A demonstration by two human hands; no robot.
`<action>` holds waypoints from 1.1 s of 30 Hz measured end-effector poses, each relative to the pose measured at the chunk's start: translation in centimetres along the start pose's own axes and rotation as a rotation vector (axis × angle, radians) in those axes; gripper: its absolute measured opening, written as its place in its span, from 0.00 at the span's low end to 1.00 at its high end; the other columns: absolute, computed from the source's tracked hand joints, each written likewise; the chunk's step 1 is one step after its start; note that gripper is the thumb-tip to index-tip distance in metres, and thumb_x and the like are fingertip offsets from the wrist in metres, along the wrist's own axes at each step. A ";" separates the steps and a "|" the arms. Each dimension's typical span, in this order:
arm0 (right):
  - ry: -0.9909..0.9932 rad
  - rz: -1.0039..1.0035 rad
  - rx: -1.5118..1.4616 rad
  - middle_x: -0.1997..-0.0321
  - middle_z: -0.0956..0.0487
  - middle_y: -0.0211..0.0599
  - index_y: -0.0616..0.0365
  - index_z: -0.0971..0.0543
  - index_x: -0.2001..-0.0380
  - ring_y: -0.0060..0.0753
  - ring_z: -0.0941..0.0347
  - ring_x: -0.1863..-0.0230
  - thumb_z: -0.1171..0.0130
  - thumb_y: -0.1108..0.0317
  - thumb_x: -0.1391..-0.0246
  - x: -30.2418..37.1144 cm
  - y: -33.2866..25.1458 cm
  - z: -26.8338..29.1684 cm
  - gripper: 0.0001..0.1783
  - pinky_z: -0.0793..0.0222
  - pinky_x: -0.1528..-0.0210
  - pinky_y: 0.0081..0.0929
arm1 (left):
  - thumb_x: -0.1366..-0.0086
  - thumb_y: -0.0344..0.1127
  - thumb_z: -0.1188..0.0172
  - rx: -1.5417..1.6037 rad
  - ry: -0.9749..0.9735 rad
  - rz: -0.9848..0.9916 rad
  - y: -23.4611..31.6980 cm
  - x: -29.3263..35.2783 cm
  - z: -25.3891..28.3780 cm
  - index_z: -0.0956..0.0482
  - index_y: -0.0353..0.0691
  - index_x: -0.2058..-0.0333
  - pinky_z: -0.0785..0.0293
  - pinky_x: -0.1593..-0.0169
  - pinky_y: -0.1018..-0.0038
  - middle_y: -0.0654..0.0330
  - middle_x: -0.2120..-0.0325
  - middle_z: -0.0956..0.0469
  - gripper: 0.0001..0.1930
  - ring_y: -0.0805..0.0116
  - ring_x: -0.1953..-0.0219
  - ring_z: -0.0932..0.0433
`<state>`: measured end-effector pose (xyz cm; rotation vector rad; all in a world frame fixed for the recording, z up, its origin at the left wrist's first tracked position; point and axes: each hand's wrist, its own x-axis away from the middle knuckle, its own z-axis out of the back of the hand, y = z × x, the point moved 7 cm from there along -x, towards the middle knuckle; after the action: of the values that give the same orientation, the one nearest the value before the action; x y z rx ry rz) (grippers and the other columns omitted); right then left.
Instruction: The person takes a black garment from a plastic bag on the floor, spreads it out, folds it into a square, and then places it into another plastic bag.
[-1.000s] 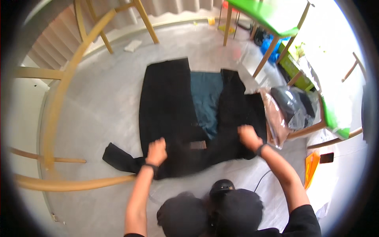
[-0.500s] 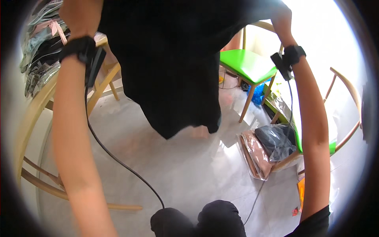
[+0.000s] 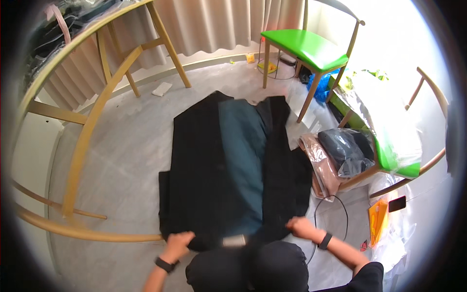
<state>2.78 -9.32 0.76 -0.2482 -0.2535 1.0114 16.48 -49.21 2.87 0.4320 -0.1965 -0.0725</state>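
A black jacket (image 3: pixel 198 160) lies spread over the floor in front of my knees, its front open. Between its two sides shows a teal inner surface (image 3: pixel 243 160), and a pale label (image 3: pixel 234 241) sits on the edge nearest me. My left hand (image 3: pixel 178 245) is closed on the jacket's near left corner. At the near right corner, my right hand (image 3: pixel 304 228) has its fingers closed on the black fabric. Both hands are slightly blurred. The far hem lies flat and uneven.
Left of the jacket stand wooden legs and rails (image 3: pixel 92 131), with clothes heaped above. A green-seated chair (image 3: pixel 311 47) is at the far right. Folded garments in clear bags (image 3: pixel 340 151) lie close by the jacket's right side. A loose cable (image 3: pixel 346 214) and orange packet (image 3: pixel 377 224) lie nearer.
Both hands came down from high in front of me toward my knees. The jacket, hanging in the air before, now lies spread on the floor with its teal inside showing.
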 end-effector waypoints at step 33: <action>0.458 -0.987 -0.832 0.67 0.19 0.37 0.65 0.21 0.61 0.29 0.25 0.64 0.41 0.52 0.43 -7.8 23.5 -10.6 0.22 0.31 0.60 0.31 | 0.40 0.37 0.37 1.125 0.112 0.581 -23.6 -18.0 -15.8 0.36 0.32 0.42 0.33 0.43 0.66 0.53 0.49 0.26 0.30 0.59 0.47 0.28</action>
<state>-16.57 -5.03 -17.47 -0.9821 -0.3161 -0.1885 1.43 -62.11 -24.33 1.4752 -0.2338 0.6661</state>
